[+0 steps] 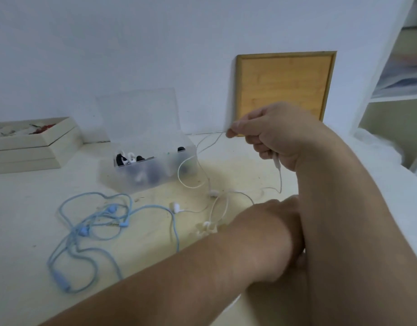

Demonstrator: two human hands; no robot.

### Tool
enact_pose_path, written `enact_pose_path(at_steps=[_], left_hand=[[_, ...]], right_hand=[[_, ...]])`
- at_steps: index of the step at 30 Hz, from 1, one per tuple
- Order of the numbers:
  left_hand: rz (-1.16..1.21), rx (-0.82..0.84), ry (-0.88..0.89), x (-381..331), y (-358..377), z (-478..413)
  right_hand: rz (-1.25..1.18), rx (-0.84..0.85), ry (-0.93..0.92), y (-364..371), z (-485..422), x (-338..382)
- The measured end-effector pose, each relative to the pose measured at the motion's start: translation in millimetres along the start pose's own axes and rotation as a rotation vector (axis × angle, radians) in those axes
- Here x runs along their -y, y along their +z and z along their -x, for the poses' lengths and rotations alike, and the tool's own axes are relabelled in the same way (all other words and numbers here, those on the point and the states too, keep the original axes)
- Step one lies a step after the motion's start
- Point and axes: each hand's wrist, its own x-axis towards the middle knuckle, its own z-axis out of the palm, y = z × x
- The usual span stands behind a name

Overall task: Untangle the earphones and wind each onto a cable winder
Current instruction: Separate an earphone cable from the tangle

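My right hand (271,135) is raised above the table; thumb and forefinger pinch the white earphone cable (191,184), and its inline remote sticks out below the fist. The rest of the white cable loops down onto the table, with an earbud (175,206) lying there. My left hand (273,222) reaches across under my right forearm, which hides its fingers. A blue earphone set (97,222) lies in a loose tangle at the left. A pale cable winder (206,228) lies near my left wrist. More black and white winders (128,158) stand in a clear box (151,175).
The clear box's lid stands open at the back of the table. A wooden board (282,85) leans on the wall behind my right hand. A low wooden tray (26,147) sits far left. A white shelf unit (395,90) stands at the right.
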Motion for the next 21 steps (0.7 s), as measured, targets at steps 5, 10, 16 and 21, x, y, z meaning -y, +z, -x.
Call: enact_pose_path(at_steps=[5, 10, 16, 21], left_hand=[[0.255, -0.138, -0.101, 19.4, -19.7, 30.1], [1.128, -0.536, -0.106, 61.4, -63.5, 91.3], [1.639, -0.882, -0.322, 130.4, -55.9, 119.4], [1.677, -0.965, -0.409, 149.8, -45.2, 128.5]], right_hand=[[-0.129, -0.085, -0.070, 5.5, -7.7, -1.9], [-0.088, -0.104, -0.104, 20.1, -11.2, -3.5], [0.220, 0.066, -0.176, 67.7, 7.3, 8.7], [0.302, 0.294, -0.238, 99.0, 14.4, 9.9]])
